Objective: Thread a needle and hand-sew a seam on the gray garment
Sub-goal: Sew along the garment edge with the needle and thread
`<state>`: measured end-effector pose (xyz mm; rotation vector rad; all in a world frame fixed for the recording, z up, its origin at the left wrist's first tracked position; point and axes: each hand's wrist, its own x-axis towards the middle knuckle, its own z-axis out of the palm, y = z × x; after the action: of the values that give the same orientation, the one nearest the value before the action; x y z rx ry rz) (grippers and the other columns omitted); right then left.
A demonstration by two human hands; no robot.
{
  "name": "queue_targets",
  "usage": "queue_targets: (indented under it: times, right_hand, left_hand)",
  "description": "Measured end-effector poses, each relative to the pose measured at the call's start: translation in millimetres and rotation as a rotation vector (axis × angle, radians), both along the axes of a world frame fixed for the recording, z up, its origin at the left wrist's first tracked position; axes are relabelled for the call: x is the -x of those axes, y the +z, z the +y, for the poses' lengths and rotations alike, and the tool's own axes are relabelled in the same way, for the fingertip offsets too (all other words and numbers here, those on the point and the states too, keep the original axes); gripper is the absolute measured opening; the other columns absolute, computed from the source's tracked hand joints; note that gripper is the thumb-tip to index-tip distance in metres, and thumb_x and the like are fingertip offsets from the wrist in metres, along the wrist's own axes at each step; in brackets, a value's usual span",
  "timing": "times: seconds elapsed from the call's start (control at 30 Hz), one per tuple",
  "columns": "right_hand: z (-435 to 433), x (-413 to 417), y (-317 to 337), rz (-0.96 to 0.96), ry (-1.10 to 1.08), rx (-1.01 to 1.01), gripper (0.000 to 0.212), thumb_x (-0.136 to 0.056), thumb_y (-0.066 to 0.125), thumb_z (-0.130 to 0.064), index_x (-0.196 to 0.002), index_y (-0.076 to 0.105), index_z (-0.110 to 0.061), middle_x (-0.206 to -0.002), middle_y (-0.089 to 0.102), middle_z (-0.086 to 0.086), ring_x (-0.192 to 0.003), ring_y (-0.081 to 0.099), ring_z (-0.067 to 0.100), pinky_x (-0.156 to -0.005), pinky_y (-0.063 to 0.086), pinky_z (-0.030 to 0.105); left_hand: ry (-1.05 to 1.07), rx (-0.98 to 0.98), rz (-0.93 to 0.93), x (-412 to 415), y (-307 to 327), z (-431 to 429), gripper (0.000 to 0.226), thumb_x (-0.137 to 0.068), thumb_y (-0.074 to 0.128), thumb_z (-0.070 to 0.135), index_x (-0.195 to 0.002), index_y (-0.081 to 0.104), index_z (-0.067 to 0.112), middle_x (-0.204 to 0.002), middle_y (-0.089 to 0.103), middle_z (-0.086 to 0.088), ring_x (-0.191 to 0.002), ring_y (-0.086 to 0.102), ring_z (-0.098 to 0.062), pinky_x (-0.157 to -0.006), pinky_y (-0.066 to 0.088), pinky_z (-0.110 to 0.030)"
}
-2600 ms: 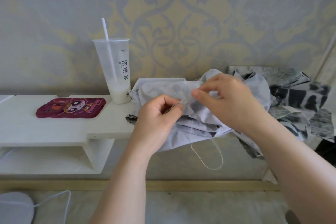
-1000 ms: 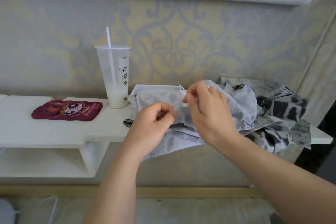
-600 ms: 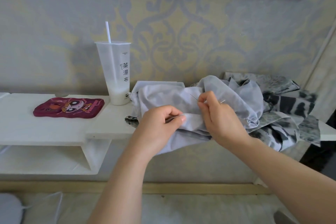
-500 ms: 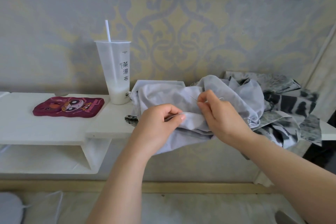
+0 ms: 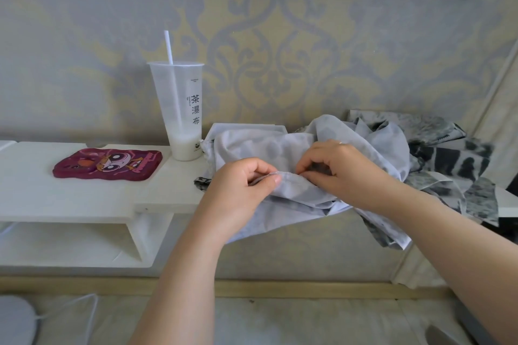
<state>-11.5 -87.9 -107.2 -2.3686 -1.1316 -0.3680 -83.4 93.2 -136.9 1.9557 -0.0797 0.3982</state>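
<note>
Garment (image 5: 252,145), gray, heaped on table (image 5: 84,199) right of cup (image 5: 179,109); folded seam edge runs left-right, spanning both hands. Left hand (image 5: 244,193), nearer cup, pinches that edge; right hand (image 5: 344,173) pinches fabric just beside it with curled fingers. Needle not discernible. Judged: next stitch enters between the pinches.

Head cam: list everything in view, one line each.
shelf: one, white, against the wall
gray garment: one, light gray, bunched on the shelf's right part
patterned cloth: one, black and gray, right of the garment
cup: one, translucent, milky liquid at bottom, on shelf left of the garment
straw: one, white, in the cup
cartoon-print case: one, maroon, flat on shelf's left part
left grip: one, bare hand, pinching the garment's folded edge
right grip: one, bare hand, fingers curled on the same edge
</note>
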Motion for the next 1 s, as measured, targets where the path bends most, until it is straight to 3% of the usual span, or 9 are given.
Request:
queue_targets:
  times: [0.3, 0.47, 1.0]
  right_hand:
    - [2.3, 4.9, 4.5, 0.117, -0.017, -0.024, 0.017, -0.087, 0.062, -0.006, -0.083, 0.069, -0.021, -0.077, 0.064, -0.020, -0.082, 0.059, -0.002, -0.069, 0.043, 0.007]
    - [2.4, 6.0, 5.3, 0.127, -0.021, -0.024, 0.017, -0.087, 0.061, -0.006, -0.085, 0.070, -0.020, -0.079, 0.065, -0.019, -0.082, 0.059, -0.001, -0.069, 0.045, 0.008]
    - [6.4, 14.6, 8.6, 0.258, 0.025, -0.124, 0.017, -0.090, 0.057, -0.006, -0.086, 0.067, -0.020, -0.079, 0.068, -0.013, -0.075, 0.062, -0.002, -0.071, 0.047, 0.011]
  left_hand:
    - [-0.027, 0.018, 0.001, -0.3, 0.5, 2.0, 0.009, -0.088, 0.065, 0.025, -0.081, 0.068, 0.028, -0.078, 0.071, 0.016, -0.071, 0.060, 0.007, -0.066, 0.042, -0.006]
    - [-0.033, 0.018, 0.004, -0.6, 0.3, 3.1, 0.009, -0.088, 0.064, 0.025, -0.081, 0.068, 0.028, -0.079, 0.072, 0.015, -0.075, 0.062, 0.002, -0.072, 0.045, -0.015]
    - [-0.100, 0.110, 0.027, -0.7, 1.0, 4.0, 0.007, -0.088, 0.064, 0.024, -0.083, 0.070, 0.027, -0.083, 0.074, 0.009, -0.080, 0.066, -0.001, -0.081, 0.048, -0.021]
